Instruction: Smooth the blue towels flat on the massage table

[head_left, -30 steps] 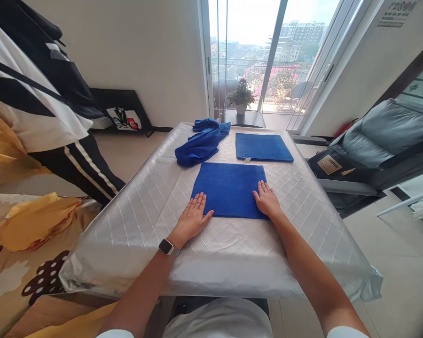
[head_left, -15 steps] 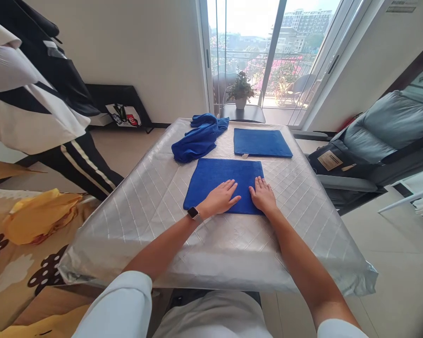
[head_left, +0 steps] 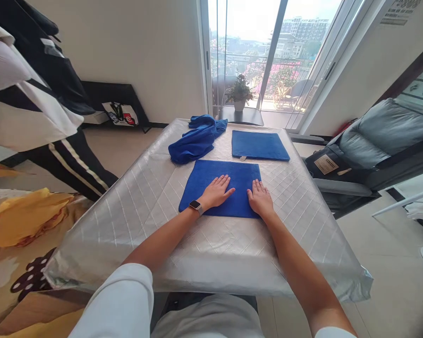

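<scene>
While both hands lie palm-down on it, the near cloth [head_left: 218,171] sits flat on the tabletop [head_left: 144,197], blue, roughly rectangular, its near edge facing the person. Left hand [head_left: 216,191]: flat near the middle of the cloth, fingers extended and close together, pointing up and to the right, thumb held out to the right; nothing pinched. Right hand [head_left: 260,197]: flat at the cloth's right edge, fingers extended and close together, pointing away, thumb angled out to the left; nothing pinched. The two hands are apart, bare cloth between them.

Beyond, to the right: far cloth [head_left: 260,145], same blue, flat and rectangular. A small pale tag [head_left: 243,158] shows at its near edge, left end; text too small to read. Beyond, to the left: crumpled cloth [head_left: 197,141], also blue, lying in a loose heap. Tabletop cover is silvery, with a pattern of crossing lines.

Writing noted. Watch [head_left: 195,204] on the left wrist: dark face, nothing legible. Black bag [head_left: 312,162] on the grey armchair [head_left: 380,136], right: tan patch [head_left: 326,165] with a dark printed band, not legible. Wall sign [head_left: 400,13], upper right: rows of dark print, unreadable. White panel [head_left: 120,114] by the left wall: black and red graphics, wording unclear.
</scene>
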